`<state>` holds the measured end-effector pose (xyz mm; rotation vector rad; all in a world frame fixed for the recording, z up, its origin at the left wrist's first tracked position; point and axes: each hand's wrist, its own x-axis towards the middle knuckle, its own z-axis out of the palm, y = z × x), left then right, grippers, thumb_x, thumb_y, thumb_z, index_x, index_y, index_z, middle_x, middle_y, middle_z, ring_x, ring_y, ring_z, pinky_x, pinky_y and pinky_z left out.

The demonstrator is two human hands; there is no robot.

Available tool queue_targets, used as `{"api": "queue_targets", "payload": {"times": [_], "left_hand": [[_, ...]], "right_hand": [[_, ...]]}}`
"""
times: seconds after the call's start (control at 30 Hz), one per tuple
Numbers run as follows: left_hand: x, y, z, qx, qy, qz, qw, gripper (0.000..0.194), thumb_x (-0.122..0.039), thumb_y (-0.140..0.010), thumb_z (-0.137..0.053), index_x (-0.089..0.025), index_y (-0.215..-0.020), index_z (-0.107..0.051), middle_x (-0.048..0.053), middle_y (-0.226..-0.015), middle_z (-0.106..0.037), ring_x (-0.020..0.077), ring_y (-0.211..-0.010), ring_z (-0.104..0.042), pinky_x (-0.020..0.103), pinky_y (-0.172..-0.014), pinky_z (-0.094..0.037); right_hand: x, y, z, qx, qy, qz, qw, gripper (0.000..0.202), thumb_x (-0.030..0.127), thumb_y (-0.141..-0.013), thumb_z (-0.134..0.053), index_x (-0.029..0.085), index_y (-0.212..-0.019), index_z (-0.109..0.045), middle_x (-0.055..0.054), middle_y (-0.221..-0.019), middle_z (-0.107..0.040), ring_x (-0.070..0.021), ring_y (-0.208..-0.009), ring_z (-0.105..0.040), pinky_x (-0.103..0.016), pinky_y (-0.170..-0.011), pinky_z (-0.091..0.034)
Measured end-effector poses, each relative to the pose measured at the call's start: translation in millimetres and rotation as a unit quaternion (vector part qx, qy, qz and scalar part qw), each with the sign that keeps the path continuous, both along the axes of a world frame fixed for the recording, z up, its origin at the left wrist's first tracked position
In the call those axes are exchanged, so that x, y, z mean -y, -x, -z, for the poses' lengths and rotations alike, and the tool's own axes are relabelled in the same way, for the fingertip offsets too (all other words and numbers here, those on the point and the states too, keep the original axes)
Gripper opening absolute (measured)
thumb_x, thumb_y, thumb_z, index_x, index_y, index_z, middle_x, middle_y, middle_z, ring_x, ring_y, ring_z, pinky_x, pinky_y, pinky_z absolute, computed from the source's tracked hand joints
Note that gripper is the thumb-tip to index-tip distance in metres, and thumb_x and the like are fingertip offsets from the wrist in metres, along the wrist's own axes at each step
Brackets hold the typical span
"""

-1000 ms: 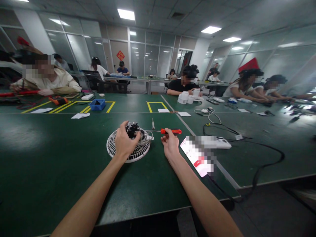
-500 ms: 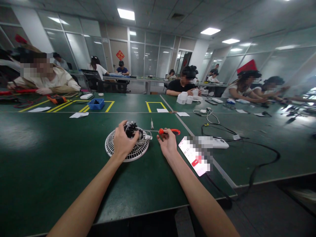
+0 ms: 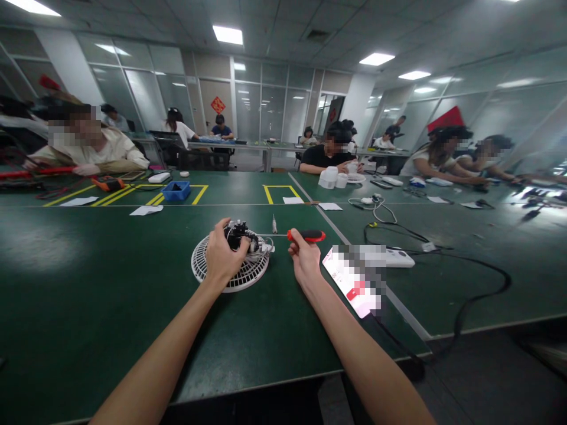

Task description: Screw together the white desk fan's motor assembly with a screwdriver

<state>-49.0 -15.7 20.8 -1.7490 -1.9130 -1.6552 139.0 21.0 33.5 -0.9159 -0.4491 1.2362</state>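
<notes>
My left hand [image 3: 225, 252] is closed around a black motor assembly [image 3: 239, 232] with white wires, which sits on a round white fan grille [image 3: 241, 278] lying on the green table. In my right hand [image 3: 305, 257] is a screwdriver [image 3: 312, 235] with a red and black handle, its shaft lying level and pointing left. The shaft reaches the right side of the motor assembly; where exactly the tip rests I cannot make out. Just behind the shaft, a small pale pointed object [image 3: 274, 224] stands on the table.
A lit phone [image 3: 348, 283] lies right of my right forearm, beside a white power strip [image 3: 396, 257] and black cable [image 3: 478, 262]. Farther back are a blue bin [image 3: 176, 191], paper slips [image 3: 146, 210] and white cups [image 3: 328, 177]. Several people work around the tables.
The screwdriver handle has turned in my right hand, and those fingers have shifted along it. My left hand keeps its hold on the motor assembly. The whole view has shifted slightly.
</notes>
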Motion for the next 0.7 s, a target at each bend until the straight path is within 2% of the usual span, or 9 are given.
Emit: {"api": "queue_targets", "payload": {"times": [0.1,0.23,0.5,0.7], "left_hand": [[-0.8,0.2,-0.7,0.018,0.004,0.002,1.0,0.054,-0.041,-0.088,-0.063,-0.018,-0.136,-0.053,0.016,-0.121,-0.067,0.032,-0.115,-0.064,0.055,-0.103,-0.052],[-3.8,1.0,0.9,0.031,0.001,0.006,0.999,0.049,-0.041,-0.091,-0.06,-0.019,-0.134,-0.053,0.017,-0.124,-0.067,0.032,-0.118,-0.064,0.055,-0.105,-0.051],[-5.5,2.5,2.1,0.052,-0.012,0.011,0.999,0.052,-0.043,-0.087,-0.068,-0.021,-0.132,-0.055,0.015,-0.125,-0.068,0.0323,-0.118,-0.066,0.055,-0.105,-0.052],[-7.1,3.1,3.7,0.073,-0.016,0.018,0.997,0.052,-0.041,-0.085,-0.071,-0.023,-0.131,-0.055,0.015,-0.127,-0.068,0.0324,-0.121,-0.066,0.056,-0.108,-0.051]], "right_hand": [[-0.6,1.8,2.0,0.016,0.01,0.013,1.0,0.036,0.026,-0.061,-0.096,0.019,-0.073,-0.062,0.008,-0.054,-0.061,-0.006,-0.044,-0.046,-0.019,-0.042,-0.042],[0.7,4.3,2.0,0.017,0.024,0.002,1.0,0.041,0.033,-0.062,-0.097,0.02,-0.069,-0.059,0.008,-0.053,-0.06,-0.0053,-0.041,-0.041,-0.02,-0.039,-0.036],[3.5,3.7,-0.3,0.009,0.046,-0.023,0.999,0.033,0.033,-0.07,-0.093,0.018,-0.069,-0.063,0.005,-0.056,-0.063,-0.0049,-0.042,-0.042,-0.02,-0.041,-0.039],[4.9,2.1,-3.6,-0.034,0.047,-0.04,0.998,0.026,0.021,-0.071,-0.091,0.017,-0.069,-0.065,0.004,-0.058,-0.066,-0.0059,-0.047,-0.052,-0.017,-0.046,-0.046]]}}
